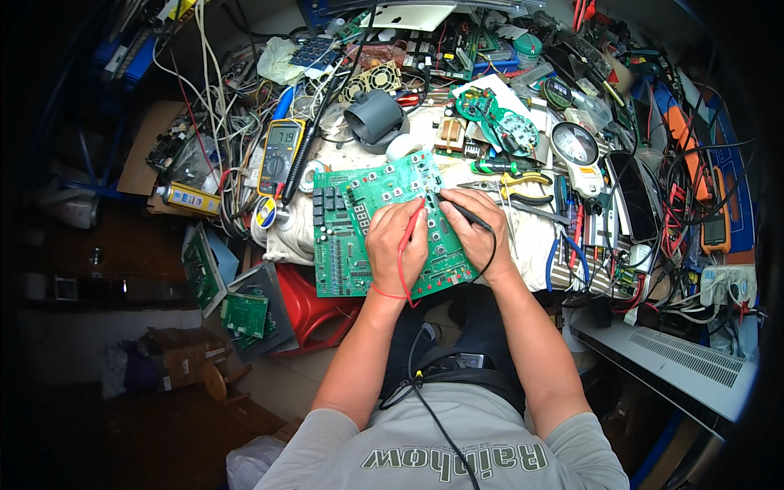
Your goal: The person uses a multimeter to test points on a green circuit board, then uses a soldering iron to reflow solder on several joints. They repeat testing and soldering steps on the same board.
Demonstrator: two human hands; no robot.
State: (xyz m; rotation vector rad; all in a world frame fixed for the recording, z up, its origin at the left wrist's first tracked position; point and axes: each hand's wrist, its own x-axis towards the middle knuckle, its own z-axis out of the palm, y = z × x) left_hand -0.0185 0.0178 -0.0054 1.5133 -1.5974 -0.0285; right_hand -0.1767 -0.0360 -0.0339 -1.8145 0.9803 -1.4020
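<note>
A large green circuit board (336, 260) lies tilted at the near edge of the bench, carrying black relays, a digit display and rows of push buttons. My left hand (395, 249) rests over its middle, fingers closed round a red test probe (410, 227). Closed on a black test probe (468, 214), my right hand (483, 243) sits at the board's right side. Both probe tips point at the upper right part of the board; whether they touch it is too small to tell. A yellow-framed multimeter (281, 158) with a lit display stands beyond the board's left corner.
Pliers with yellow handles (524, 186) and blue-handled pliers (563, 253) lie right of the board. A magnifier lamp (576, 149), a grey round pipe piece (376, 118) and tangled cables crowd the bench. A red stool (314, 314) stands below its left edge.
</note>
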